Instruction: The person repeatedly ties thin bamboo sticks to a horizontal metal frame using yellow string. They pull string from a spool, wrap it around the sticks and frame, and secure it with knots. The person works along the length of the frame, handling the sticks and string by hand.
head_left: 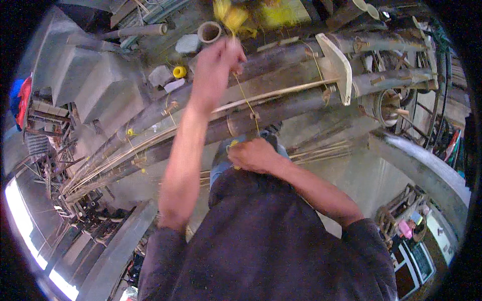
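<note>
Our left grip (221, 62), blurred, is over the bamboo frame (291, 106)'s far edge; we cannot tell whether it is closed. Our right grip (253, 155) is clenched on the yellow cord (245, 97), which crosses the frame's near edge.

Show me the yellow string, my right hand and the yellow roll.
Yellow string (246, 98): head view, on its thin straight stretch.
Right hand (254, 154): head view, on the back of the hand.
Yellow roll (180, 73): head view, on its body.
</note>
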Action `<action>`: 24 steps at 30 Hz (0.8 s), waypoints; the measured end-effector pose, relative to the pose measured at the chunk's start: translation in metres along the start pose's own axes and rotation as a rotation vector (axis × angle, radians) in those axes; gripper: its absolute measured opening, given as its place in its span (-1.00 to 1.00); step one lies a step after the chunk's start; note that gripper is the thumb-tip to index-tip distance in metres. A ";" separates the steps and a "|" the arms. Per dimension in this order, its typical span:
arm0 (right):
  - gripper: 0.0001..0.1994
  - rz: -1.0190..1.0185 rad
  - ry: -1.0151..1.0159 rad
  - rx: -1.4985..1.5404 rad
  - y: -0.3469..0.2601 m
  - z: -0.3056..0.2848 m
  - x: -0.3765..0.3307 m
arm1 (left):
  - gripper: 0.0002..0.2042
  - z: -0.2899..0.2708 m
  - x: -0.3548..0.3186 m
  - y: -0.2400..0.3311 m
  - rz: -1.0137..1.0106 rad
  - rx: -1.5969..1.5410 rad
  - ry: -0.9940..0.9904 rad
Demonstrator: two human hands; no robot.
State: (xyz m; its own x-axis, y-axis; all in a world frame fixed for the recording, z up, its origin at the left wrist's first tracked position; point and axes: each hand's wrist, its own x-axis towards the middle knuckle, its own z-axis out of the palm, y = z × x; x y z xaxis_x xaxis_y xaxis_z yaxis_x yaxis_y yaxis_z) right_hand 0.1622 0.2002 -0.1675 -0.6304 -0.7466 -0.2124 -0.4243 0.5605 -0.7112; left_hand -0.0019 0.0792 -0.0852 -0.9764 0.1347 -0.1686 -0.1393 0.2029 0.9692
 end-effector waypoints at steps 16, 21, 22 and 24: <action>-0.75 0.976 1.378 0.916 0.121 0.001 -0.124 | -0.66 0.003 0.063 -0.032 0.167 0.748 0.003; -0.80 0.412 -0.080 0.553 0.112 -0.188 -0.154 | -0.71 0.119 0.013 -0.002 0.099 0.628 -0.220; -0.85 0.388 0.038 0.322 0.087 -0.242 -0.160 | -0.75 0.133 0.006 -0.011 0.094 0.609 -0.194; -0.86 0.242 0.026 -0.156 0.020 -0.354 -0.122 | -0.80 0.155 -0.007 -0.032 0.097 0.577 -0.174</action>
State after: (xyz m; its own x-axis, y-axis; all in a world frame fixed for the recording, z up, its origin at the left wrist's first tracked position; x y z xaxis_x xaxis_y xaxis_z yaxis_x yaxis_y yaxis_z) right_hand 0.0005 0.4288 0.0818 -0.7408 -0.5763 -0.3449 -0.3533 0.7711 -0.5297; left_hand 0.0353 0.2220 -0.1428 -0.9320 0.3258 -0.1587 0.1082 0.6681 0.7362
